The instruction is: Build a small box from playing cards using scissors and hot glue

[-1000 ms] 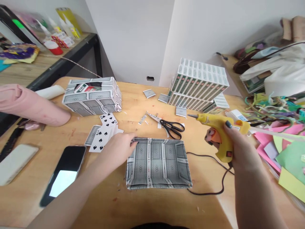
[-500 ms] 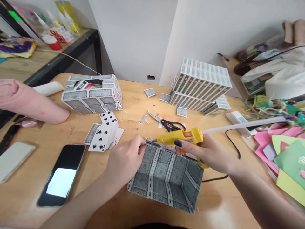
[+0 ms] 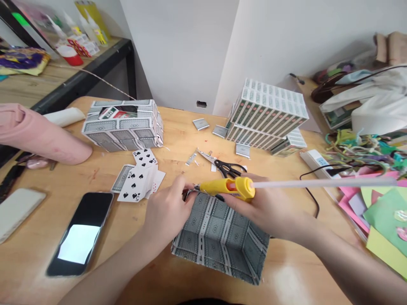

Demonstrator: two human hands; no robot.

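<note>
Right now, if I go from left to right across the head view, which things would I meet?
White block → phone → left hand → yellow glue gun → white power strip → green paper.

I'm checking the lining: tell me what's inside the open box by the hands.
Grey patterned cards line the visible inner faces of the open box; nothing loose shows. The left hand, right hand and yellow glue gun hide parts of its far side.
</note>
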